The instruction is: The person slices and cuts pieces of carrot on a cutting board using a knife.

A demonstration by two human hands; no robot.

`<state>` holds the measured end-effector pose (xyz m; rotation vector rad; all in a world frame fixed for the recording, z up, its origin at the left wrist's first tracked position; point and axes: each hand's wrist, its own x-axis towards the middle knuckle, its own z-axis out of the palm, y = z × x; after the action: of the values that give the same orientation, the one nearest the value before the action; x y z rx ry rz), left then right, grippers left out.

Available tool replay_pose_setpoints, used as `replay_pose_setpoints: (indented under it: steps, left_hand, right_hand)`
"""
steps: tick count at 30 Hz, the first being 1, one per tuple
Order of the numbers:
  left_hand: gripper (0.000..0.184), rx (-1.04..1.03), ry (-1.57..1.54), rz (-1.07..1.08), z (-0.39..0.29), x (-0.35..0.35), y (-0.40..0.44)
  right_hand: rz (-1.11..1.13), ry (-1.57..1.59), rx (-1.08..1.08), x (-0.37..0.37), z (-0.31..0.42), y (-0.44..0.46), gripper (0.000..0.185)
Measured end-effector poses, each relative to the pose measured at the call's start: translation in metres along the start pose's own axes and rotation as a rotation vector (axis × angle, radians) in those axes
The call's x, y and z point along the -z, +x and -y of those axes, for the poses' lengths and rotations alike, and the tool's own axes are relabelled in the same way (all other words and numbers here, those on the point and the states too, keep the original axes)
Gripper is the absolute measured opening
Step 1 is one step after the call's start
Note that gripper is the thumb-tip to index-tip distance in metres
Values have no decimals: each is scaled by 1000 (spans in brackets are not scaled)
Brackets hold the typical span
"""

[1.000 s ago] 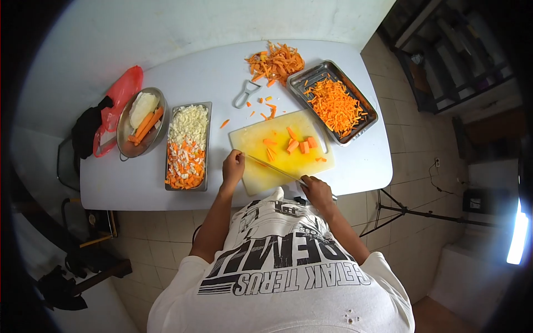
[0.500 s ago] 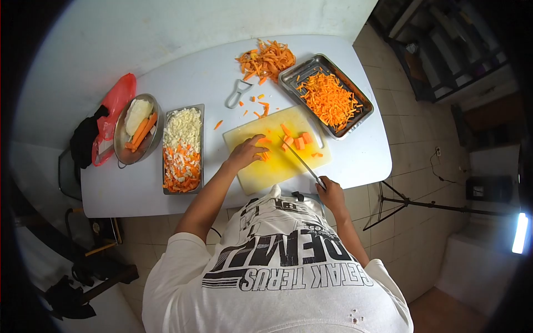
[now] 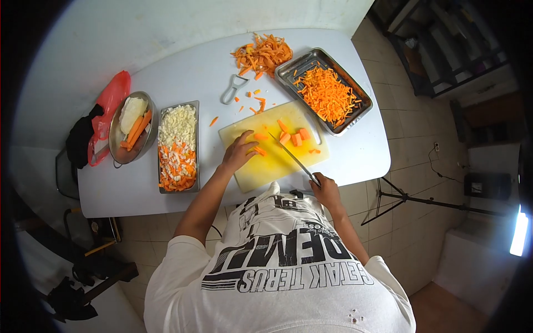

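My right hand [image 3: 326, 190] is closed round the handle of a knife [image 3: 295, 160], whose blade slants up and left over the yellow-stained cutting board [image 3: 282, 173]. Over the board's left part, my left hand [image 3: 240, 151] has its fingers apart, beside small carrot pieces [image 3: 259, 150]; whether the fingertips touch them I cannot tell. Thicker carrot chunks [image 3: 297, 139] lie right of the blade tip. Beyond the board's upper right corner a metal tray [image 3: 361, 111] holds a heap of carrot sticks [image 3: 327, 94].
Left of the board is a long metal tray [image 3: 198, 105] of chopped white vegetable and carrot. Further left, a metal bowl [image 3: 152, 130] holds whole carrots, near a red bag [image 3: 114, 94]. A peeler [image 3: 233, 90] and carrot peelings [image 3: 263, 53] lie at the back.
My left hand has left the knife's tip end, opened and moved onto the board by the carrot pieces. The knife has swung from low along the board's front edge to point up over the board.
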<state>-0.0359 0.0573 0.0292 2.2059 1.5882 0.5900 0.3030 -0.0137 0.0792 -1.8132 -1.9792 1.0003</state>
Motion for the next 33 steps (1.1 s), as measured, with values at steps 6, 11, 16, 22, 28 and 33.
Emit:
replay_pose_setpoints:
  steps: [6, 11, 16, 22, 28, 33]
  left_hand:
    - [23, 71, -19, 1, -6, -11, -5]
    - [20, 373, -6, -173, -45, -37, -22]
    - [23, 442, -11, -236, -60, -50, -29]
    - [21, 303, -116, -363, -54, -33, -33]
    - [18, -122, 122, -137, -30, -2, -21]
    - [16, -298, 185, -112, -9, -3, -4]
  right_hand:
    - [64, -67, 29, 0, 10, 1, 23]
    - [77, -79, 72, -11, 24, -8, 23]
    - [131, -154, 69, -10, 36, -11, 23]
    - [144, -189, 73, -3, 47, -12, 22]
    - [153, -207, 98, -9, 39, -7, 21]
    - [188, -286, 103, -9, 40, -4, 17]
